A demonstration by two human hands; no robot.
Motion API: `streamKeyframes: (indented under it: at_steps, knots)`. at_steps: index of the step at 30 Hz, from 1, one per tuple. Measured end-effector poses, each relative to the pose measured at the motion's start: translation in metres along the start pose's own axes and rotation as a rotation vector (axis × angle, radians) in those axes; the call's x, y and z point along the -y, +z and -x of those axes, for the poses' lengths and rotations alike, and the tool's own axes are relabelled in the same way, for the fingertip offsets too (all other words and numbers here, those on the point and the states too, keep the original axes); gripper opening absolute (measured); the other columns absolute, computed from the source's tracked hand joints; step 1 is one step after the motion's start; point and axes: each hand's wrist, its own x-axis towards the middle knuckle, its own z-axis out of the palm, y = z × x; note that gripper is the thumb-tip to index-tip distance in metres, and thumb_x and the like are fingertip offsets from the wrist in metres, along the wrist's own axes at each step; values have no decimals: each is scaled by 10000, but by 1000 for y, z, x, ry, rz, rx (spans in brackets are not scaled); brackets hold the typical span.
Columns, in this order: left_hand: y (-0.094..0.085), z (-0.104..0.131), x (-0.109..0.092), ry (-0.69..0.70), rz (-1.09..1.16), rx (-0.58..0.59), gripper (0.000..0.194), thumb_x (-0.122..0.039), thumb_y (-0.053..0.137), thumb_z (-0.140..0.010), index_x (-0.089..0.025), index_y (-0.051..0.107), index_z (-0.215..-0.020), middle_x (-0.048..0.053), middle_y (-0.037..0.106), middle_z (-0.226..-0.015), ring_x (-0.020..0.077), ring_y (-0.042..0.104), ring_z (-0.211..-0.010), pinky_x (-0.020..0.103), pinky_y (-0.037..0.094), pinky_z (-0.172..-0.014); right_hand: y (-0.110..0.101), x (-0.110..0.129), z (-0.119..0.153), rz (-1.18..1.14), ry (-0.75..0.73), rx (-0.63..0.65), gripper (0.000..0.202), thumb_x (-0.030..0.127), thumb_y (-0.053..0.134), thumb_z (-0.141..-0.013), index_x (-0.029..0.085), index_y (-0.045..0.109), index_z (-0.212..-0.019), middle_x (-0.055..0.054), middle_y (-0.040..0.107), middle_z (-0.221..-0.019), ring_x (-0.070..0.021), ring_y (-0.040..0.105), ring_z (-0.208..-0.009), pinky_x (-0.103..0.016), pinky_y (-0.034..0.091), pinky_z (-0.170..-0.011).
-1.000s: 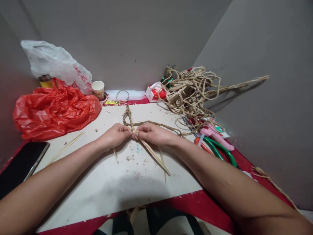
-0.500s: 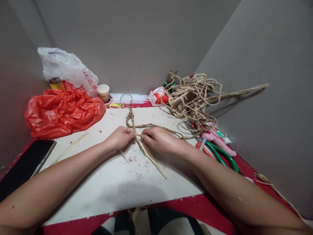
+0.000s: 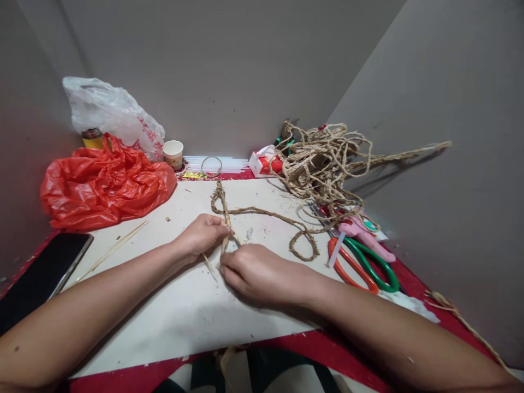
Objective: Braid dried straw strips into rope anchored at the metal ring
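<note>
My left hand (image 3: 208, 234) pinches a straw cord (image 3: 227, 217) between thumb and fingers over the white board (image 3: 172, 322). The braided part of the cord runs away from me to a small knotted loop, and a brown twisted length (image 3: 266, 212) trails right into a curl. Pale loose strands show below the pinch. Just nearer and to the right, my right hand (image 3: 245, 273) is closed on a straw strand (image 3: 225, 244) leading down from the cord. Its fingertips are partly hidden. A short strand (image 3: 210, 265) sticks out under my left hand.
A red plastic bag (image 3: 106, 188), a white bag (image 3: 114, 117) and a phone (image 3: 45, 273) lie left. At the back stand a paper cup (image 3: 173, 157) and tissue pack (image 3: 265, 162). A rope heap (image 3: 327, 158), pink glue gun (image 3: 368, 240) and green-and-orange-handled tools (image 3: 376, 267) crowd the right.
My right hand has moved down and toward me with a strand, away from my left hand. My left hand shifts slightly right, still pinching the cord. The cord's right-hand curl is now uncovered.
</note>
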Motion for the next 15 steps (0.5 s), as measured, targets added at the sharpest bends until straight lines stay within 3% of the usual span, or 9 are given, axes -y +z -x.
streamKeyframes:
  at_steps: [2, 3, 4, 7, 8, 9, 12, 15]
  knots:
    - [-2, -1, 0, -10, 24, 21, 197, -188, 561, -743, -159, 500, -558, -74, 332, -356, 41, 211, -317, 230, 104, -361, -13, -2, 8, -191, -188, 176, 264, 297, 478, -878, 149, 612, -706, -22, 591, -621, -98, 460, -532, -227, 321, -543]
    - [-3, -1, -1, -14, 41, 36, 205, -183, 559, -744, -162, 491, -551, -75, 324, -355, 42, 204, -314, 230, 102, -358, -19, -7, 10, -300, -218, 204, 292, 344, 495, -877, 149, 598, -686, -5, 565, -591, -88, 447, -516, -214, 322, -524]
    - [-4, -1, -1, -16, 63, 52, 211, -179, 558, -743, -165, 482, -547, -76, 314, -358, 42, 197, -314, 229, 100, -356, -24, -13, 9, -396, -185, 147, 333, 391, 493, -879, 148, 580, -670, 5, 539, -564, -83, 436, -501, -207, 319, -505]
    - [-6, -2, -4, -22, 116, 102, 185, -183, 570, -745, -166, 493, -577, -86, 288, -386, 40, 174, -328, 219, 98, -356, -28, -36, -3, -490, 95, -388, 408, 457, 450, -892, 146, 519, -637, 4, 504, -549, -85, 430, -507, -206, 324, -495]
    - [-7, -1, -4, -23, 127, 114, 178, -191, 575, -749, -165, 498, -591, -88, 283, -398, 39, 170, -334, 216, 99, -357, -26, -43, -10, -493, 144, -505, 404, 467, 464, -884, 144, 519, -647, -1, 518, -571, -88, 443, -525, -206, 336, -507]
    - [-7, -1, -5, -23, 132, 123, 178, -201, 578, -756, -164, 499, -601, -88, 284, -407, 38, 167, -339, 213, 97, -358, -21, -50, -16, -534, 164, -531, 400, 479, 475, -876, 142, 527, -668, -6, 534, -594, -89, 455, -536, -205, 346, -511]
    - [-7, -1, -7, -24, 121, 131, 204, -206, 563, -777, -162, 484, -595, -86, 285, -408, 34, 159, -341, 212, 90, -360, -6, -60, -32, -849, 168, -276, 424, 522, 457, -871, 141, 522, -698, 15, 498, -544, -72, 415, -449, -194, 319, -431]
    - [-7, -1, -8, -13, 64, 129, 168, -191, 533, -795, -142, 547, -635, -87, 277, -391, 36, 162, -334, 215, 95, -359, 1, -64, -37, -1085, 209, -112, 393, 489, 464, -877, 141, 517, -704, 77, 349, -437, -35, 238, -337, -175, 177, -333]
